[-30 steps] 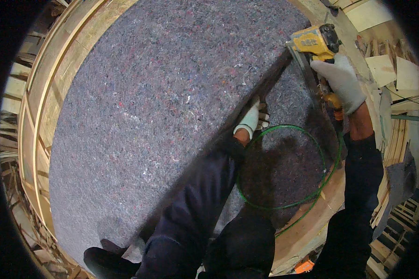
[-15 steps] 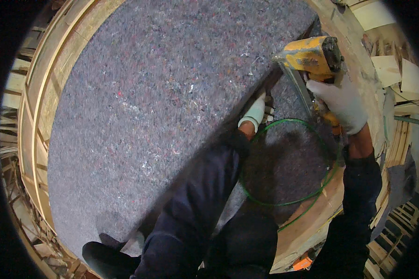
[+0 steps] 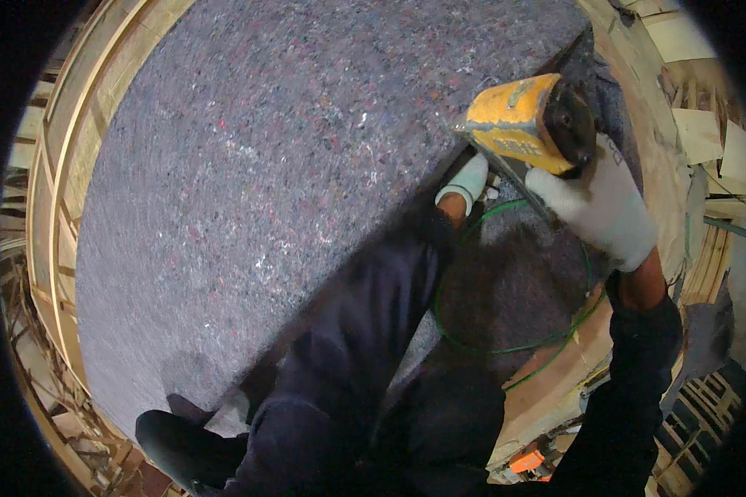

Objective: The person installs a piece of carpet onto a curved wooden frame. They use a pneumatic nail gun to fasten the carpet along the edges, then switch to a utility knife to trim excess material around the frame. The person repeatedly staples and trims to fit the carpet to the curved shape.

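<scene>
A large sheet of speckled grey felt [image 3: 249, 182] covers the surface in front of me. My right hand [image 3: 601, 207], in a white glove, is closed round the handle of a yellow air nail gun [image 3: 514, 120]. Its nose end points left, over the felt's dark edge. Just below that nose, my gloved left hand [image 3: 467, 180] has its fingers curled at the felt's edge; the gun partly hides them. A green air hose [image 3: 506, 351] loops over a darker piece of felt [image 3: 514, 290] beside my leg.
A curved wooden rim [image 3: 63, 195] borders the felt on the left. Bare boards [image 3: 655, 124] run along the right edge, with stacked wood pieces [image 3: 698, 137] beyond. An orange object [image 3: 526, 460] lies near the bottom. My dark shoe [image 3: 186, 451] rests on the felt at lower left.
The nail gun has moved left and tilted, its nose now closer above my left hand. My right hand moved with it. My left hand has shifted slightly up and right in view.
</scene>
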The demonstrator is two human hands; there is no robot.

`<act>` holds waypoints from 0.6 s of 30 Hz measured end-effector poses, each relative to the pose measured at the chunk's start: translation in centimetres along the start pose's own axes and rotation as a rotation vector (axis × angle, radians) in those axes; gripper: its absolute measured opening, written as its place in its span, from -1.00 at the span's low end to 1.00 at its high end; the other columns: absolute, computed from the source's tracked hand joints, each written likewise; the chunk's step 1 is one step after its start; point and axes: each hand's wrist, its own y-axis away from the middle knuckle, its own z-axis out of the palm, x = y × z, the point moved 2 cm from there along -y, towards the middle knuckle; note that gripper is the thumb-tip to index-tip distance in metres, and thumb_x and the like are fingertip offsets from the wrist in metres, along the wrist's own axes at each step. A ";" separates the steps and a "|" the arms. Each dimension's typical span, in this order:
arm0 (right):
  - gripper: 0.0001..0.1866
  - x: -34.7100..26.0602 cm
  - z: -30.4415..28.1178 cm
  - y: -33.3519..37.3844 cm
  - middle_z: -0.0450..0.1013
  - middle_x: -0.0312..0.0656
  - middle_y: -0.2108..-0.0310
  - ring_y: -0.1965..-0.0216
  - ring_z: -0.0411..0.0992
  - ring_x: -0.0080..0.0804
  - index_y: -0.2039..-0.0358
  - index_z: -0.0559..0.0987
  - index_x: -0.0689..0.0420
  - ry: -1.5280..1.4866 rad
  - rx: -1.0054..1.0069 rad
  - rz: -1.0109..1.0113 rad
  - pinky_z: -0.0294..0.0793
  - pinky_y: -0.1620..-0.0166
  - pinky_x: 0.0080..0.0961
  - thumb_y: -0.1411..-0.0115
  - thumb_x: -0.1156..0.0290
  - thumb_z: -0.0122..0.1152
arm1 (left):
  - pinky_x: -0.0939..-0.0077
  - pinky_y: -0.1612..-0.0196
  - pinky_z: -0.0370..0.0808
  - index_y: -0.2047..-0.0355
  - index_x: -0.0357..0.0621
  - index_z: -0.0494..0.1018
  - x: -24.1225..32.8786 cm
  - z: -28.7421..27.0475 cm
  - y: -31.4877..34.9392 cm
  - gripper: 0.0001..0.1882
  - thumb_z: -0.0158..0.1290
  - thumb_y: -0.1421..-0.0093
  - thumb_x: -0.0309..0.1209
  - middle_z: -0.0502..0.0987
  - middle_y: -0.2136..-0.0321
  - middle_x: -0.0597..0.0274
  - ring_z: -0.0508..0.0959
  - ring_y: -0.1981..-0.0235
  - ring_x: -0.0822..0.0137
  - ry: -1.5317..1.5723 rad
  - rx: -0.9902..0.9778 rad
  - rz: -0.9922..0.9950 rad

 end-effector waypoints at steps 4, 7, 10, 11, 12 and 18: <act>-0.81 0.6 0.0 -0.3 0.57 0.05 0.27 0.19 0.54 -0.03 0.26 0.59 0.18 -0.119 0.003 0.171 0.50 0.10 -0.18 -0.19 0.34 0.20 | 0.42 0.53 0.46 0.09 -0.11 0.48 -0.2 -0.1 0.1 -0.36 -0.23 -0.38 0.23 0.58 0.40 0.14 0.54 0.58 0.26 0.011 -0.006 0.004; -0.75 1.2 0.4 -0.2 0.58 0.04 0.26 0.17 0.54 -0.02 0.24 0.59 0.20 -0.173 -0.022 0.263 0.48 0.03 -0.21 -0.19 0.28 0.23 | 0.40 0.52 0.47 0.10 -0.12 0.49 -0.9 -0.5 -0.4 -0.38 -0.22 -0.39 0.21 0.58 0.37 0.13 0.54 0.57 0.25 0.007 -0.043 0.004; -0.73 2.1 1.2 0.1 0.58 -0.02 0.27 0.18 0.53 -0.01 0.21 0.59 0.18 -0.215 -0.020 0.187 0.45 -0.02 -0.22 -0.19 0.26 0.25 | 0.37 0.28 0.55 -0.04 -0.17 0.43 -1.5 -1.2 0.7 -0.49 -0.15 -0.43 0.03 0.62 0.26 0.10 0.62 0.35 0.24 -0.030 -0.091 0.096; -0.74 2.2 1.3 0.5 0.59 -0.04 0.26 0.17 0.53 -0.02 0.20 0.59 0.16 -0.199 0.015 0.104 0.44 -0.04 -0.23 -0.19 0.27 0.25 | 0.37 0.22 0.54 -0.06 -0.18 0.43 -2.1 -1.8 2.3 -0.48 -0.12 -0.43 0.02 0.62 0.24 0.10 0.61 0.30 0.25 -0.035 -0.025 0.164; -0.75 2.6 1.6 0.7 0.59 -0.06 0.26 0.16 0.53 -0.03 0.19 0.59 0.15 -0.238 -0.022 0.124 0.43 -0.05 -0.23 -0.19 0.28 0.25 | 0.37 0.16 0.53 -0.08 -0.20 0.43 -2.8 -2.6 4.6 -0.47 -0.08 -0.42 0.02 0.61 0.21 0.10 0.60 0.26 0.25 -0.046 0.045 0.254; -0.73 3.6 2.5 2.2 0.56 -0.17 0.22 0.15 0.49 -0.05 0.16 0.58 -0.06 -0.419 -0.050 -0.050 0.41 0.01 -0.13 -0.08 0.42 0.27 | 0.29 -0.24 0.38 -0.21 -0.25 0.41 -8.3 -13.3 27.1 -0.48 -0.24 -0.50 -0.12 0.56 -0.07 -0.08 0.53 -0.14 0.18 0.141 0.317 0.381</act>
